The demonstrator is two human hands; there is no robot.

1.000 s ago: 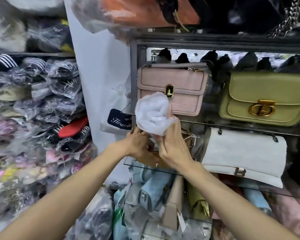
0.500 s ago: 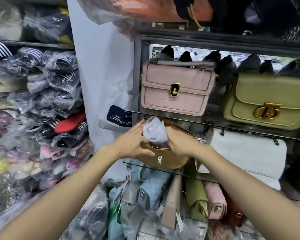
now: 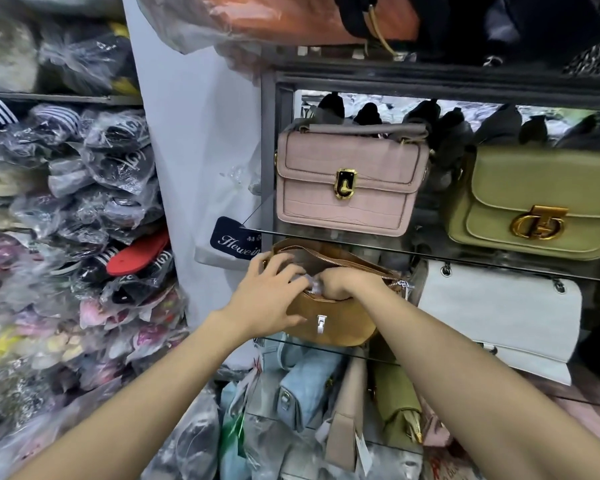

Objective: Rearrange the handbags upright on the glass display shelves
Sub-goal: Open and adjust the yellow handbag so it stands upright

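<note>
A tan handbag [image 3: 329,317] sits upright at the left end of the middle glass shelf [image 3: 378,356], its zip open and its mouth gaping towards the person. Both hands are on it. The left hand [image 3: 269,297] lies against the bag's near left side with the fingers spread, the thumb stretched across the front panel and the fingertips reaching over the rim at the opening. The right hand [image 3: 347,284] is curled at the mouth of the bag with the knuckles up, its fingers tucked down inside; a bit of crumpled white plastic stuffing [image 3: 312,284] shows between the two hands, right at the opening, and the right fingers seem to press on it, though I cannot tell whether they actually pinch it. A silver clasp [image 3: 321,322] hangs on the bag's front, just below the hands.

Right of the tan bag, on the same shelf, leans a white bag [image 3: 499,313], close beside it. On the shelf above stand a pink bag [image 3: 349,187] with a gold lock, directly over the tan one, and an olive green bag [image 3: 541,202] with a gold buckle farther right. Below the hands, a pale blue bag [image 3: 305,386], a beige bag [image 3: 347,410] and a green bag [image 3: 395,403] are packed together. To the left, shelves hold slippers in clear plastic wrappers [image 3: 94,209].
</note>
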